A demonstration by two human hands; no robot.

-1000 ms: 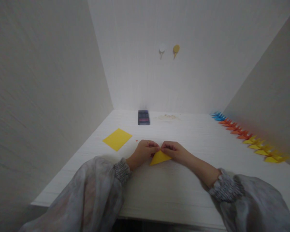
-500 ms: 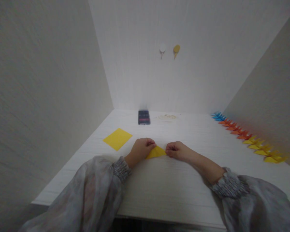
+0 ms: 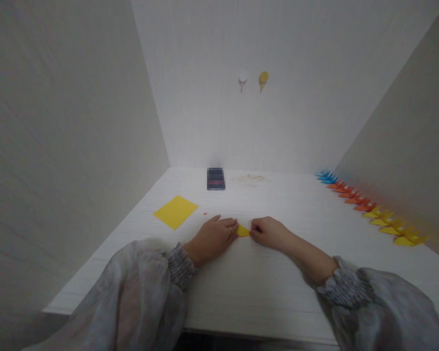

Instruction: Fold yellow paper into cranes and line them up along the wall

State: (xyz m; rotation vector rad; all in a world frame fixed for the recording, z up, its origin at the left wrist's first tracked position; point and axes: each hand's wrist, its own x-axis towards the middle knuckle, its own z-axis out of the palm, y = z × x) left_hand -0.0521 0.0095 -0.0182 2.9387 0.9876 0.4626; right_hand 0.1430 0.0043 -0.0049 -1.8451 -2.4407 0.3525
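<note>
Yellow folded paper (image 3: 243,231) lies on the white tabletop (image 3: 270,287) between the person's two hands, and through the head camera, my only view from this distance, I see how the hold on it has altered. Half a second ago the left hand (image 3: 212,240) was pinching its upper edge; now that hand lies palm down, fingers stretched out close together, covering the left part of the paper. The right hand (image 3: 269,232) is curled, its fingertips closed on the right-hand tip, much as they were half a second ago; a second ago both hands met near the top of the piece, with a broader triangle showing below them. What I can see of the paper now is a small wedge, narrowing to a point at the right fingertips; its other folds are hidden from me under the left hand. Beyond the left hand, an unfolded yellow sheet (image 3: 176,212) rests flat where it was, and a tiny red scrap (image 3: 205,213), out of sight half a second ago, shows just beside it. Farther back sits a dark pixelated object (image 3: 215,179). Along the right side, folded blue figures (image 3: 328,178), orange figures (image 3: 364,206) and yellow figures (image 3: 405,241) stay lined up in a row.
</note>
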